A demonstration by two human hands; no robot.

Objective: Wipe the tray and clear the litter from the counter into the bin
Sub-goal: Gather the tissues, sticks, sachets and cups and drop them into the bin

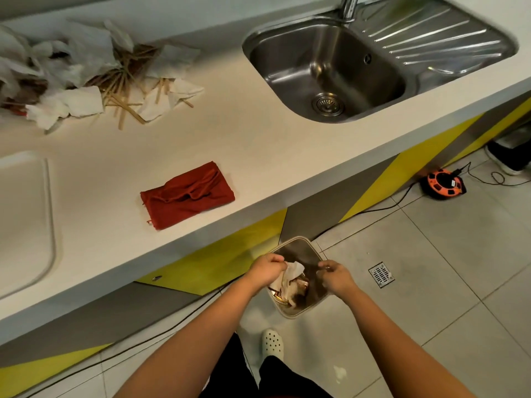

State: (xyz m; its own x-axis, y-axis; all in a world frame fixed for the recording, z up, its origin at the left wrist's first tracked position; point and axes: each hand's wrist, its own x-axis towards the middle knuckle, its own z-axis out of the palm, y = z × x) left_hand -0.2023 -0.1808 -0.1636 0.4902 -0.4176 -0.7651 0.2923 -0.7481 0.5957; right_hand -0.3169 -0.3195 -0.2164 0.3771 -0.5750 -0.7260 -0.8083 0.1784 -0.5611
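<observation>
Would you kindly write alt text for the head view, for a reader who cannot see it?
Both hands, left hand and right hand, hover over a small bin on the floor that holds crumpled paper. Above it, on the white counter, lie a heap of tissues and wooden sticks, a red cloth and a white tray, with a steel sink to the right.

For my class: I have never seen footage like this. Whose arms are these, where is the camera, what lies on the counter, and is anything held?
There is one picture, from a camera worn on a person's head, looking down. The arms are that person's own. The left hand and right hand hover over a small bin on the floor, fingers curled; whether they pinch anything is unclear. Crumpled paper lies in the bin. On the counter: a litter pile of napkins and wooden sticks, a red cloth, a pale tray and a steel sink.
</observation>
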